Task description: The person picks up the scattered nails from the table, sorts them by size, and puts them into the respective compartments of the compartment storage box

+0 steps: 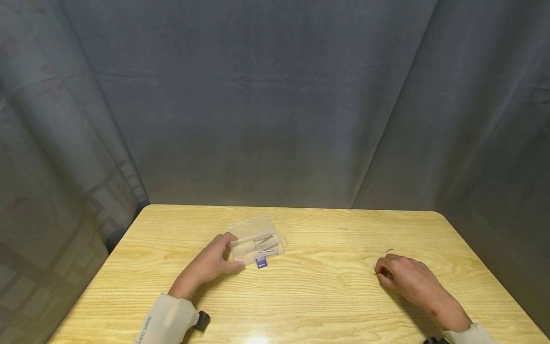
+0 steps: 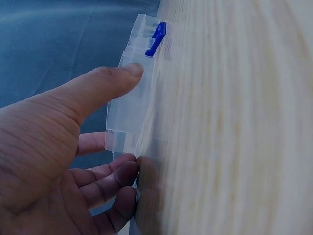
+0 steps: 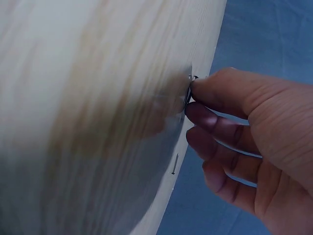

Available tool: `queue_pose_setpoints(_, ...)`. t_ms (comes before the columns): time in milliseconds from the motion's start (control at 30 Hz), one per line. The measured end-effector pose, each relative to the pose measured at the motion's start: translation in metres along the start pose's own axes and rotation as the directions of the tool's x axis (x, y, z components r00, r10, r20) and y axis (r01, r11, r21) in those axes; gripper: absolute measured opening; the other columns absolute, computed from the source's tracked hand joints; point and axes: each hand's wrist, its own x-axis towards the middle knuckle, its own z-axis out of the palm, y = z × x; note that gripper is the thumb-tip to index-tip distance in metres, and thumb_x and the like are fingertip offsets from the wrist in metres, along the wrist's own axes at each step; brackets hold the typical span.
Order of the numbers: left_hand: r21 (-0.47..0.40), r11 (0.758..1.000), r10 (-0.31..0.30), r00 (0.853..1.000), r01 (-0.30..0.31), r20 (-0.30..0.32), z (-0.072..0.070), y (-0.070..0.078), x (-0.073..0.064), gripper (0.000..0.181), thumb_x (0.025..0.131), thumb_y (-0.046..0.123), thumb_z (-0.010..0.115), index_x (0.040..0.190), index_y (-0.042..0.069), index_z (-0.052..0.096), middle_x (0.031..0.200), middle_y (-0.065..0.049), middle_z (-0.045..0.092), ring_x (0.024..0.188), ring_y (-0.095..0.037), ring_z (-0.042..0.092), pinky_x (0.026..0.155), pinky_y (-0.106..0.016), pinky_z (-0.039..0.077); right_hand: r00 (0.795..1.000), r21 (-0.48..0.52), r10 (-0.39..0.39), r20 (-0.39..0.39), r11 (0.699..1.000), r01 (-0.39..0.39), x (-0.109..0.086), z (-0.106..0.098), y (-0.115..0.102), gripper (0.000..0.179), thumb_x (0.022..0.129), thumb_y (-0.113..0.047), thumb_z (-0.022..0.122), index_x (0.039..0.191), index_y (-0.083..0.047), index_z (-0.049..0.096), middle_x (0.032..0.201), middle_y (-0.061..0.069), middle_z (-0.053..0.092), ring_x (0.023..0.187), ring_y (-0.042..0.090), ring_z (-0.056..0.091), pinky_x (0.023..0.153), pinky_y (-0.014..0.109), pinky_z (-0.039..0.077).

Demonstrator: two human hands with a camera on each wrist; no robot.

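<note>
A clear plastic box [image 1: 253,241] lies with its lid folded back, several thin metal nails [image 1: 268,249] in its compartments and a blue latch [image 1: 261,262] on its near edge. My left hand [image 1: 215,260] grips the box's left end, the thumb along the near side and the fingers round the far side. Out to the right, my right hand [image 1: 410,279] pinches a small nail [image 3: 188,93] between thumb and index finger, low against the table. Just beyond that hand lies another nail [image 1: 389,250], seen also below the fingers in the right wrist view.
A further nail [image 1: 343,229] lies on the wooden table [image 1: 309,296] between box and right hand, farther back. Grey curtains [image 1: 258,105] hang behind the table's rear edge and along both sides.
</note>
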Motion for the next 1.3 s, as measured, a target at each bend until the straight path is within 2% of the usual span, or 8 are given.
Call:
queue_pose_setpoints(333,0.007,1.0,0.006,1.0,-0.006,-0.006,0.0,-0.002,0.0,0.056,0.08,0.025,0.091,0.122,0.005,0.059,0.098,-0.005,0.051,0.084,-0.019,0.047,0.073,-0.037,0.042,0.995,0.045,0.023,0.095,0.999,-0.027,0.003,0.002,-0.001,0.035,0.089,-0.006,0.072,0.074,-0.029,0.05,0.065,-0.016,0.036,0.056,0.0,0.03,0.051,0.024,0.029)
queue_pose_setpoints(567,0.006,1.0,0.008,1.0,-0.008,-0.007,0.001,-0.003,0.001,0.057,0.08,0.025,0.091,0.122,0.005,0.059,0.099,-0.005,0.052,0.084,-0.019,0.047,0.073,-0.037,0.042,0.994,0.069,0.002,0.113,0.998,-0.01,0.003,0.005,-0.001,0.03,0.083,-0.009,0.072,0.073,-0.027,0.05,0.065,-0.018,0.039,0.056,0.0,0.033,0.051,0.025,0.031)
queue_pose_setpoints(733,0.004,1.0,0.014,1.0,-0.014,0.0,0.001,-0.004,0.001,0.056,0.081,0.025,0.091,0.122,0.005,0.059,0.1,-0.006,0.052,0.085,-0.02,0.047,0.074,-0.037,0.042,0.989,0.078,-0.027,0.143,0.997,0.016,0.005,0.004,0.0,0.029,0.085,-0.012,0.073,0.074,-0.027,0.051,0.066,-0.019,0.04,0.056,0.0,0.033,0.052,0.025,0.032)
queue_pose_setpoints(900,0.001,1.0,0.017,1.0,-0.017,0.011,0.001,-0.004,0.001,0.057,0.082,0.027,0.09,0.124,0.005,0.058,0.101,-0.006,0.052,0.086,-0.02,0.047,0.075,-0.037,0.043,0.989,0.101,-0.058,0.134,0.994,0.045,0.006,0.004,-0.001,0.03,0.084,-0.012,0.073,0.073,-0.028,0.05,0.065,-0.019,0.039,0.055,-0.001,0.032,0.051,0.024,0.031)
queue_pose_setpoints(1067,-0.004,1.0,0.01,1.0,-0.01,0.014,0.001,-0.003,0.001,0.059,0.082,0.028,0.09,0.125,0.004,0.058,0.101,-0.007,0.051,0.086,-0.02,0.047,0.074,-0.037,0.043,0.991,0.127,-0.086,0.101,0.989,0.073,0.008,0.004,-0.004,0.033,0.086,-0.009,0.071,0.073,-0.028,0.047,0.064,-0.019,0.036,0.055,-0.002,0.03,0.05,0.022,0.029)
queue_pose_setpoints(1300,-0.007,1.0,0.0,1.0,0.0,0.007,0.001,-0.001,0.0,0.057,0.082,0.025,0.09,0.124,0.004,0.058,0.1,-0.007,0.052,0.086,-0.02,0.047,0.074,-0.037,0.042,0.99,0.157,-0.131,0.053,0.98,0.121,0.017,0.003,-0.013,0.032,0.082,-0.007,0.071,0.074,-0.029,0.049,0.066,-0.02,0.038,0.057,-0.003,0.032,0.05,0.022,0.03)
